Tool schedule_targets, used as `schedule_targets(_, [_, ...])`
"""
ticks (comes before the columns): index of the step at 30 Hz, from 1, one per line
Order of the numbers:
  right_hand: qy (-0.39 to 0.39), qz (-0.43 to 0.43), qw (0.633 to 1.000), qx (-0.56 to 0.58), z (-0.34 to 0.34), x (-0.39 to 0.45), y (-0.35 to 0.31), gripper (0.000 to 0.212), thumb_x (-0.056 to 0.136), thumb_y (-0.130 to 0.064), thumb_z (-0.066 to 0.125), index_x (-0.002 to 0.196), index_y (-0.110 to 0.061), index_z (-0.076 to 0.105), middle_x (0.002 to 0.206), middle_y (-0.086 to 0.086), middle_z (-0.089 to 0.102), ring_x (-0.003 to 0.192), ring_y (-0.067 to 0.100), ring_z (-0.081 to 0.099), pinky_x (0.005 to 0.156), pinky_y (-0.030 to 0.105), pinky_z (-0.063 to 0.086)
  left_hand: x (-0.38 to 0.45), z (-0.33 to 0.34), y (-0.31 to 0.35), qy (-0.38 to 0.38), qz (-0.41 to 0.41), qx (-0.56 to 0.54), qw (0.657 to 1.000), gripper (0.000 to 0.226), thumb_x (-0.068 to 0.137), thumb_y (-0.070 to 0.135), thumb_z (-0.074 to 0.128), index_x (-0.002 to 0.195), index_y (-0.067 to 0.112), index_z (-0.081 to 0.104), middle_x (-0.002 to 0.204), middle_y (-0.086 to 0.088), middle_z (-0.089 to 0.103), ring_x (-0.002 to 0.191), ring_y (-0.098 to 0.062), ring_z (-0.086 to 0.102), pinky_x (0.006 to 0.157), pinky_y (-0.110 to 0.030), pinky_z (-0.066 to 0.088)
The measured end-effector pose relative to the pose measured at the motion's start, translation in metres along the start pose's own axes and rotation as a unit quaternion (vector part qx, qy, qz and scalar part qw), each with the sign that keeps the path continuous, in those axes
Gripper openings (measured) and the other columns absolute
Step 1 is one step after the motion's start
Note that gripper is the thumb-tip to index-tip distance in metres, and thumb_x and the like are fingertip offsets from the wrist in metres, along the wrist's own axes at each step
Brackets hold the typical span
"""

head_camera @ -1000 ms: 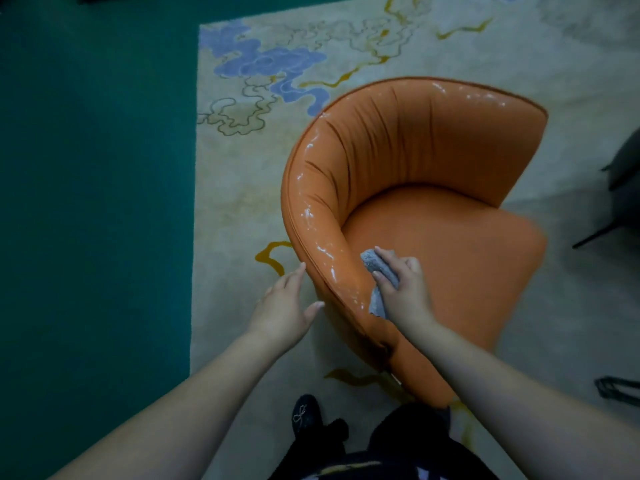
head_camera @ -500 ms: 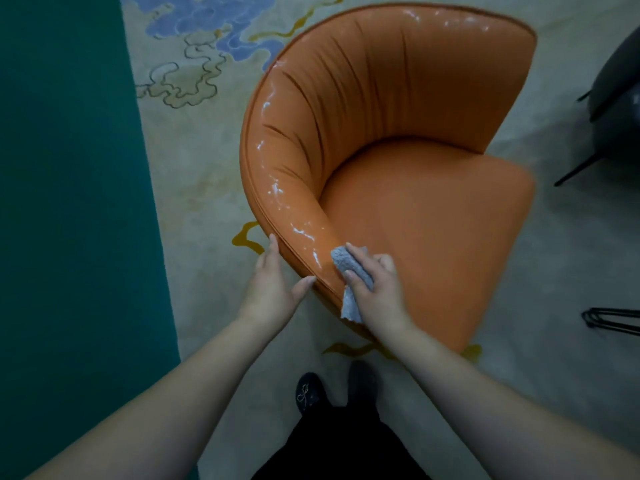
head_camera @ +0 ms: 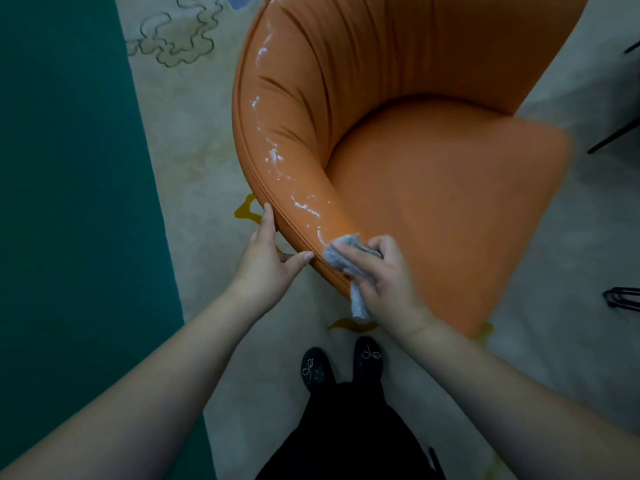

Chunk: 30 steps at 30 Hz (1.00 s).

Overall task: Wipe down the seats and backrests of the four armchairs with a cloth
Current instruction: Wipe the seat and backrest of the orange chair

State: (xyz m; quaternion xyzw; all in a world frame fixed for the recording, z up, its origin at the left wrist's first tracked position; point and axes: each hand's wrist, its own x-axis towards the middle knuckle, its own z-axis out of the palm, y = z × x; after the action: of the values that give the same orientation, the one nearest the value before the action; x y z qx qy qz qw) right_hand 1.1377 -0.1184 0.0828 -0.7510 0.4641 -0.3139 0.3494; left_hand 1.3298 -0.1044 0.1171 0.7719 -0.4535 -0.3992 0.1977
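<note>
Your right hand (head_camera: pixel 382 275) gripping cloth (head_camera: pixel 341 259) against armchair (head_camera: pixel 433 168) rim, your left hand (head_camera: pixel 268 258) flat-fingered on its outer edge

A single head-worn wide-angle view looks steeply down, close over the orange armchair (head_camera: pixel 433 188), both forearms and the rug (head_camera: pixel 194 140).

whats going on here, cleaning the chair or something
Yes. A person stands over an orange armchair and wipes the near end of its curved backrest with a grey cloth, which the right hand holds in its grip. The left hand rests on the chair's outer edge. Shiny streaks show along the top of the backrest.
</note>
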Motion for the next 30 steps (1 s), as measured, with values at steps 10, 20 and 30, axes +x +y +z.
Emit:
schedule_targets(10, [-0.042,-0.008,0.998,0.056,0.003,0.011,0.008,0.05,0.08,0.0,0.067,0.124,-0.022,0.057,0.093,0.009,0.039,0.088,0.019,0.043,0.083,0.007,0.034,0.012,-0.004,0.005,0.006,-0.02,-0.029,0.999,0.111,0.08,0.032,0.076,0.153,0.026,-0.007,0.15,-0.004,0.039,0.122,-0.025,0.055,0.102,-0.044,0.045])
schedule_targets(20, [-0.043,-0.039,0.998,0.025,-0.004,0.004,0.01,0.047,0.076,0.011,0.067,0.115,-0.015,0.067,0.089,0.01,0.038,0.083,0.023,0.044,0.076,0.013,0.035,0.017,-0.003,0.008,0.021,-0.022,0.003,1.0,0.118,0.074,0.031,0.081,0.153,0.024,-0.006,0.147,-0.007,0.044,0.122,-0.028,0.055,0.1,-0.044,0.046])
schedule_targets(30, [-0.065,-0.063,0.996,0.01,-0.022,-0.016,0.02,0.049,0.078,0.01,0.064,0.117,-0.02,0.064,0.089,0.01,0.039,0.081,0.022,0.043,0.069,0.026,0.038,0.017,-0.005,0.009,0.012,-0.027,-0.021,0.999,0.119,0.074,0.029,0.082,0.153,0.025,-0.007,0.15,-0.006,0.04,0.129,-0.023,0.049,0.103,-0.044,0.045])
